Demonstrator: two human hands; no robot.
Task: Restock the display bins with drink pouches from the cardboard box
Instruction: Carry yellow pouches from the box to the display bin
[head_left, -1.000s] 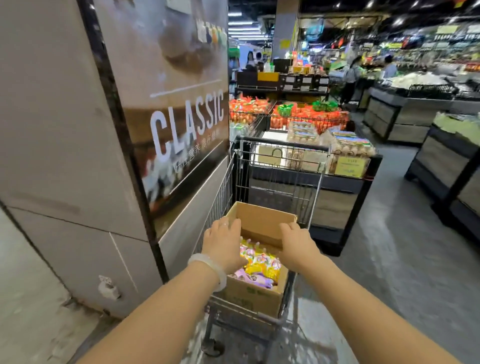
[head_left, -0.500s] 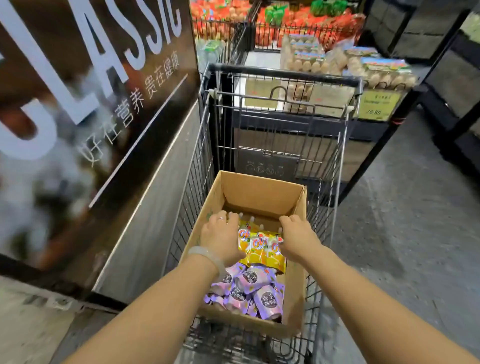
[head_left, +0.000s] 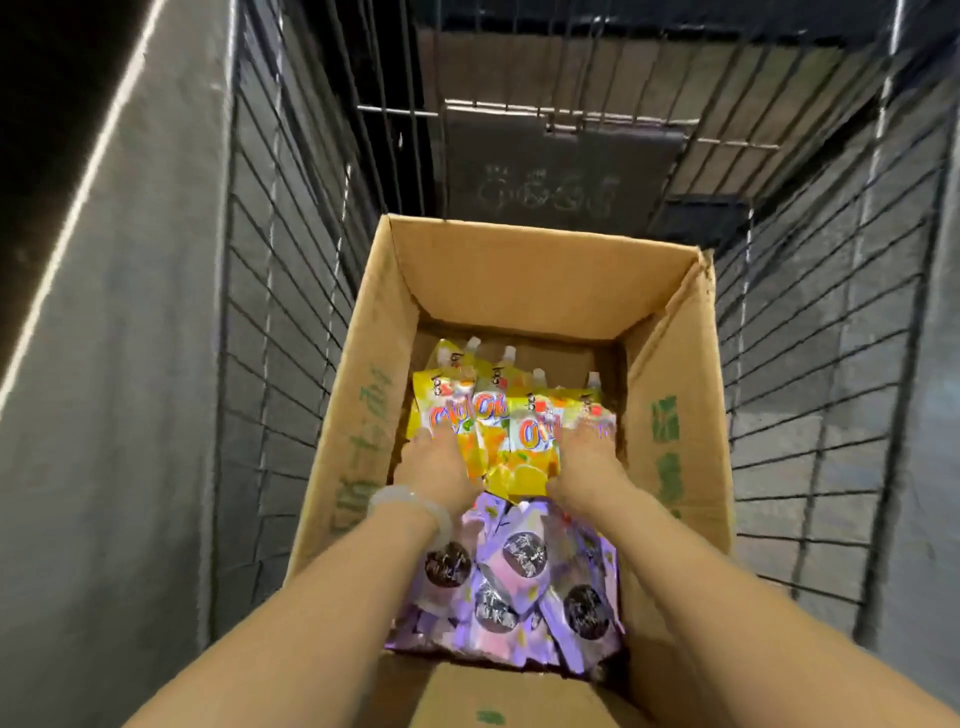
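**Desk:** What are the hands doing right now?

**Me:** From the head camera I see both down inside the cardboard box (head_left: 670, 415), which sits in the wire shopping cart (head_left: 291, 291). My left hand (head_left: 434, 467) is pressed against the left edge of the bunch of yellow drink pouches (head_left: 511, 431), and my right hand (head_left: 584, 460) against the right edge, so the bunch lies squeezed between them. The fingers go in among the pouches and are blurred; I can't tell how far they curl, only that the hands bracket the bunch from both sides.

**Desk:** And the rest of the stock?

**Me:** The purple pouches (head_left: 519, 582) lie nearer to me than the hands, under and between my forearms, piled flat with their round dark labels up. The yellow ones have white spouts pointing away from me, past my fingertips. Beyond those the box floor is bare cardboard up to the far wall.

**Desk:** Anything on the wrists?

**Me:** A pale bracelet (head_left: 410, 501) on the left one. Left of that hand, outside the cart mesh, stands a grey panel (head_left: 130, 364).
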